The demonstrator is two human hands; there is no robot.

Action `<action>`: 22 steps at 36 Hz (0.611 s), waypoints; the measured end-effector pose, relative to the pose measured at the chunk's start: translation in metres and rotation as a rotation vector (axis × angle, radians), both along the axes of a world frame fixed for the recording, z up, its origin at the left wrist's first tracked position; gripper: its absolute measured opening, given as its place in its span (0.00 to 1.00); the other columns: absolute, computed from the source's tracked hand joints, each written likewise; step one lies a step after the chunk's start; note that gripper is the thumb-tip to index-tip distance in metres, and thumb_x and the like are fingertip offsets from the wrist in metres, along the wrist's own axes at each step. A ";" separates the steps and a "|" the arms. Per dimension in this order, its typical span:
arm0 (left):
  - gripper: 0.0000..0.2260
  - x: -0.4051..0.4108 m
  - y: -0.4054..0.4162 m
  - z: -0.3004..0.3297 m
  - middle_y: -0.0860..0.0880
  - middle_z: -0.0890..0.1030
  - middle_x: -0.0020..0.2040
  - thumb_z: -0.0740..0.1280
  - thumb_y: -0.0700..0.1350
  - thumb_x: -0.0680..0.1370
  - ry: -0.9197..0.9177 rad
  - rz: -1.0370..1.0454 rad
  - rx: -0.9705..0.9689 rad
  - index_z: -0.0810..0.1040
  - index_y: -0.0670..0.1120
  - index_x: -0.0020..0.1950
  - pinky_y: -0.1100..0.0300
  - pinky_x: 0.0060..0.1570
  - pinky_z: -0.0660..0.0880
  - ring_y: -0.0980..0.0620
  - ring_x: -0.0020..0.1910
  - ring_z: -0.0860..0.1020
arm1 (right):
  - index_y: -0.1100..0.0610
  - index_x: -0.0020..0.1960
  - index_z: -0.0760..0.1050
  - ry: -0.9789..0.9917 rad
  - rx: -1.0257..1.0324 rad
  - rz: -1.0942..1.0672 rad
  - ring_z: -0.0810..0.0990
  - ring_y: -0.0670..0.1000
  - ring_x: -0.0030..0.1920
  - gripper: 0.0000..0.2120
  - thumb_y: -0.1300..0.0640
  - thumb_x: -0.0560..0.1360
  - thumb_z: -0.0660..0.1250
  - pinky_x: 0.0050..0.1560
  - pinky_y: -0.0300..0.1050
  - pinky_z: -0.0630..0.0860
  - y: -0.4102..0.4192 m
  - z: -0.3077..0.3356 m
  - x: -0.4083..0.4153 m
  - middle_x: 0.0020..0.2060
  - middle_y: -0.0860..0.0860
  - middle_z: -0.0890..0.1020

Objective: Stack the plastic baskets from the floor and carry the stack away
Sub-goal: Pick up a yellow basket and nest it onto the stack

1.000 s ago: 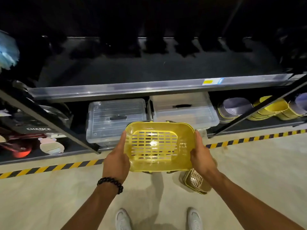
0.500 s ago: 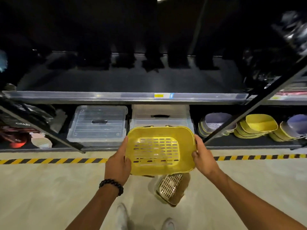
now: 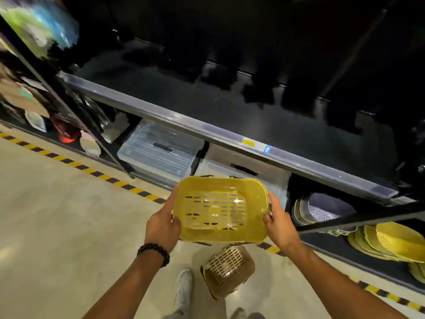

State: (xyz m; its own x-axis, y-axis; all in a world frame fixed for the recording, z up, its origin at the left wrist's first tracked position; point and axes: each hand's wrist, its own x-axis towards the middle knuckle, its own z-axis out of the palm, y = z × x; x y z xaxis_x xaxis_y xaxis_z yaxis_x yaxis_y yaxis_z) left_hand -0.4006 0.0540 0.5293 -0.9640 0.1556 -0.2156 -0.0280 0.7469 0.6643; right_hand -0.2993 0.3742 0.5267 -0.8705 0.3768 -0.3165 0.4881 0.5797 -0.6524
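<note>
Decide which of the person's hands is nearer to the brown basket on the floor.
Right, though only slightly. The right hand grips the yellow basket up and to the right of the brown basket; the left hand grips its opposite side, farther up-left.

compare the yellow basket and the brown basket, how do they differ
The yellow basket is held in the air by the left hand and right hand; the brown basket lies on the floor, untouched. The yellow basket looks bigger in frame, being nearer the camera. Both have slotted bottoms.
</note>
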 end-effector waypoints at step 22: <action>0.43 0.243 0.085 -0.252 0.55 0.79 0.41 0.64 0.36 0.78 -0.152 0.578 -0.057 0.50 0.75 0.78 0.59 0.41 0.75 0.52 0.36 0.77 | 0.48 0.84 0.54 -0.209 0.012 0.478 0.80 0.54 0.38 0.34 0.67 0.84 0.59 0.38 0.48 0.76 0.071 -0.251 0.052 0.43 0.54 0.81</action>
State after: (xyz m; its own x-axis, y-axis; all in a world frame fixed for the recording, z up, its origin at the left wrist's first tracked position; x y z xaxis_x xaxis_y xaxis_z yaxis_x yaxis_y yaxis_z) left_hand -0.1571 0.1390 0.2777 -0.8467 -0.4002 -0.3506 -0.5318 0.6169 0.5802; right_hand -0.2477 0.4452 0.2753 -0.8648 -0.0423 -0.5003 0.2868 0.7763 -0.5614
